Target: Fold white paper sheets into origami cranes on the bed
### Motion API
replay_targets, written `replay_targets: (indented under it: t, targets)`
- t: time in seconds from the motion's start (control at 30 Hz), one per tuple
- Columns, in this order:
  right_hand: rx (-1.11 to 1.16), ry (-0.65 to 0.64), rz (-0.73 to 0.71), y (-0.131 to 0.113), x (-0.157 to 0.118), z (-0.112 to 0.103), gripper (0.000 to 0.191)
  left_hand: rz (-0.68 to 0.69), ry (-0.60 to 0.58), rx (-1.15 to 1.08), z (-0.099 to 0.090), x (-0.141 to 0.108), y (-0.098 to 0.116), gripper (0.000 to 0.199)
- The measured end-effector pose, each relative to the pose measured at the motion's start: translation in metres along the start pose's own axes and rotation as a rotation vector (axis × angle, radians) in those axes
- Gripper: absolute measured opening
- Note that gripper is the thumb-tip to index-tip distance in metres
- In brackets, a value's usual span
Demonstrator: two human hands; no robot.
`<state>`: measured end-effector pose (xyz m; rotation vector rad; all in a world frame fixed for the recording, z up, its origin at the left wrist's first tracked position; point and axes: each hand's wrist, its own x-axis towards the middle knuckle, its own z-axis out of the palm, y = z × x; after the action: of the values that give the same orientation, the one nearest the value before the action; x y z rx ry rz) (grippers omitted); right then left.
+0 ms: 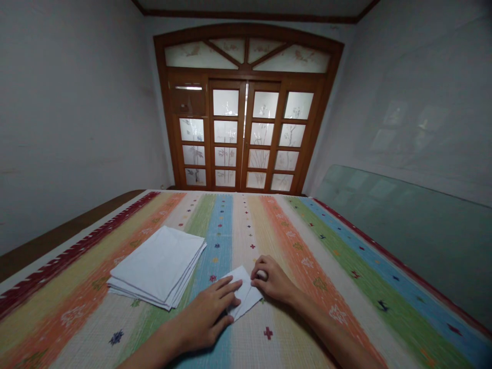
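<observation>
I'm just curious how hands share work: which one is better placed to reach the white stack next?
Probably the left hand: the white stack lies leftward, nearer it. The right hand touches the small white piece from the right, farther away.

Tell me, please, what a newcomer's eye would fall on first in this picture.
Probably the brightly striped cloth, spread across the lower half. Next come the left hand and right hand on a small white paper at lower centre, with a larger white stack to its left. Beyond the cloth, paned wooden doors stand out at upper centre.
</observation>
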<state>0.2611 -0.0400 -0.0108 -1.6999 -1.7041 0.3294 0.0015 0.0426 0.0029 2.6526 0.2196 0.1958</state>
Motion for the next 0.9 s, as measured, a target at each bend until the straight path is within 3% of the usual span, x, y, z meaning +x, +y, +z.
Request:
replay_targets:
  t: [0.17, 0.53, 0.7, 0.9]
  targets:
    - [-0.022, 0.019, -0.009, -0.001, -0.002, 0.007, 0.017, 0.014, -0.003, 0.017, -0.002, -0.001, 0.004, 0.043]
    - [-0.182, 0.030, -0.207, -0.011, -0.008, 0.007, 0.008, 0.103, -0.027, 0.108, 0.005, -0.006, 0.006, 0.070]
    - [-0.176, 0.005, -0.251, -0.014, -0.010, 0.007, 0.007, 0.074, 0.012, 0.127, 0.008, -0.002, 0.006, 0.061]
    - [-0.129, -0.004, -0.362, -0.015, -0.010, 0.007, 0.013, 0.136, -0.013, 0.086, -0.008, 0.002, 0.011, 0.037]
